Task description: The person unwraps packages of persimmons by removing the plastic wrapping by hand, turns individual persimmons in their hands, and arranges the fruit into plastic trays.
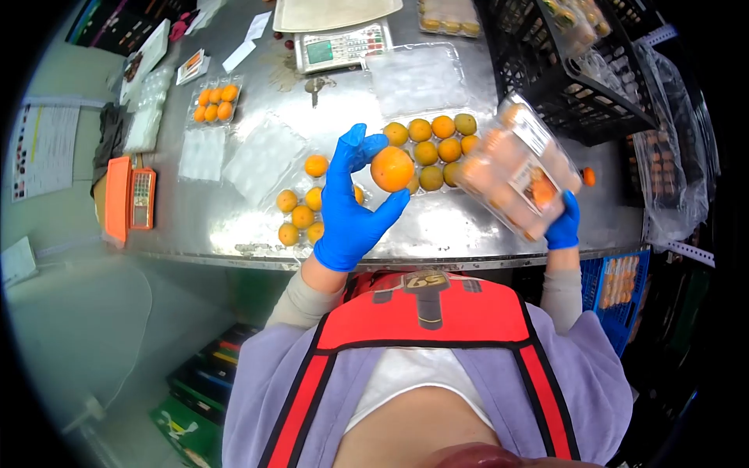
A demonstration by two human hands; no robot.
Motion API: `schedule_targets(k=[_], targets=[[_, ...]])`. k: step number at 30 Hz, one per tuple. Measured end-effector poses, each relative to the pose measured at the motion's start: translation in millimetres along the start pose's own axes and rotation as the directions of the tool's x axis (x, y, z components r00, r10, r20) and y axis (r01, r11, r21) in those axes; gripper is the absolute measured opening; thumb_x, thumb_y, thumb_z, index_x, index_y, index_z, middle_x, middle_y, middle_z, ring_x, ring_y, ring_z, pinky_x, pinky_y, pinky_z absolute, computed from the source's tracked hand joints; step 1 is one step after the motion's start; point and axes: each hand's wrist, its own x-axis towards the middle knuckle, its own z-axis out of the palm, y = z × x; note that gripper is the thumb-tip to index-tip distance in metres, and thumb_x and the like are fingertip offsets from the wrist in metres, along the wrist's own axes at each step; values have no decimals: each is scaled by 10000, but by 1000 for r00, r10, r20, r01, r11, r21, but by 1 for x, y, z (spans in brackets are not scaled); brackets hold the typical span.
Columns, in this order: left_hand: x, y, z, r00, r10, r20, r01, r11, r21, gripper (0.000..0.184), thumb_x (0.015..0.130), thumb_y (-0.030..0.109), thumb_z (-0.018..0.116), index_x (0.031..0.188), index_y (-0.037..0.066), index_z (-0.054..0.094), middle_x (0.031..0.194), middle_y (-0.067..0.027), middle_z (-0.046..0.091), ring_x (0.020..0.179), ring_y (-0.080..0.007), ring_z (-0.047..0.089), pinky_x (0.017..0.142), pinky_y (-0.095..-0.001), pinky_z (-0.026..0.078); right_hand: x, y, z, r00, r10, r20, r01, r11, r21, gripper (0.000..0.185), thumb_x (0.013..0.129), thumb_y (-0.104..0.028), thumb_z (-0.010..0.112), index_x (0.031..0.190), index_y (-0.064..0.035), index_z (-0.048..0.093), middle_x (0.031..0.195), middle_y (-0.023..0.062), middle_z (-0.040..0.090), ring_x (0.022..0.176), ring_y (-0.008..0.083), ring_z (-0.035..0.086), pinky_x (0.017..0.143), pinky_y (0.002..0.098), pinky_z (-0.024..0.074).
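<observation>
My left hand [351, 207], in a blue glove, holds an orange fruit [392, 168] between thumb and fingers above the metal table [257, 226]. In my right hand [565, 222], also gloved in blue, is a clear lidded pack of fruit [524, 173] with a label, tilted and slightly blurred. Between the hands, partly behind the pack, an open clear tray holds rows of orange and greenish fruit [425, 153]. Several loose-looking fruits [303, 216] lie left of and partly behind my left hand.
A scale [343, 48] stands at the back, with an empty clear tray [417, 76] beside it. Black crates [581, 86] are at the right. A small filled tray [215, 104], flat plastic trays [202, 154] and an orange scale [118, 199] are at the left.
</observation>
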Motion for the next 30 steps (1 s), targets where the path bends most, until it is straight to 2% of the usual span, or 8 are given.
schedule_targets(k=[10, 19, 20, 21, 22, 24, 27, 30], targets=[[8, 14, 28, 989, 124, 78, -136, 975, 178, 847, 646, 19, 757, 1370, 27, 318, 1156, -128, 569, 1060, -220, 559, 928, -357, 431, -49, -12, -102, 833, -129, -538, 112, 992, -65, 682, 849, -398, 536, 1370, -5, 338, 1372, 163, 403, 1231, 316, 425, 1034, 425, 355], [7, 11, 34, 974, 211, 76, -225, 926, 304, 823, 646, 19, 781, 1348, 5, 350, 1154, -132, 573, 1035, -231, 571, 896, -349, 447, -44, -26, -121, 872, 136, -470, -165, 986, -20, 655, 885, -496, 497, 1306, 3, 446, 1258, 161, 523, 1148, 265, 514, 956, 382, 424], [7, 11, 33, 973, 220, 70, -231, 924, 306, 818, 643, 16, 782, 1344, 3, 358, 1151, -133, 575, 1033, -233, 571, 893, -349, 448, -46, -40, -150, 764, 109, -636, -444, 804, -395, 621, 877, -523, 506, 1207, 3, 525, 1103, 146, 589, 982, 251, 579, 844, 357, 467], [7, 10, 32, 974, 216, 64, -226, 924, 309, 818, 643, 16, 782, 1344, 3, 358, 1151, -133, 575, 1033, -233, 571, 893, -349, 448, -46, -46, -149, 659, -15, -752, -680, 415, -605, 610, 868, -550, 514, 1108, 3, 605, 948, 130, 655, 816, 238, 644, 732, 333, 510], [6, 9, 31, 975, 211, 67, -222, 924, 310, 815, 642, 16, 783, 1340, 2, 364, 1146, -136, 577, 1032, -234, 572, 888, -347, 450, -47, -49, -147, 662, -14, -749, -680, 408, -609, 610, 868, -550, 514, 1108, 3, 605, 948, 130, 655, 816, 238, 644, 732, 333, 510], [5, 6, 29, 977, 202, 63, -212, 925, 317, 811, 640, 15, 785, 1337, 1, 370, 1141, -138, 580, 1031, -236, 572, 882, -346, 453, -48, -59, -122, 758, -219, -615, -643, -88, -761, 504, 869, -491, 559, 898, 2, 664, 676, 59, 623, 581, 173, 590, 576, 286, 483], [4, 4, 29, 974, 222, 49, -226, 913, 340, 797, 630, 29, 790, 1321, -2, 394, 1118, -129, 590, 1007, -236, 580, 847, -341, 462, -29, -39, -28, 895, -286, -343, -318, 130, -939, 405, 862, -388, 615, 868, 15, 653, 707, 75, 629, 648, 139, 584, 629, 285, 473], [2, 0, 33, 972, 217, 91, -236, 895, 378, 763, 630, 43, 779, 1302, -2, 421, 1096, -123, 595, 953, -249, 588, 817, -352, 466, -2, 13, 61, 996, -57, -71, -23, 594, -804, 268, 880, -164, 611, 1078, 16, 599, 970, 65, 626, 821, 107, 585, 713, 247, 477]])
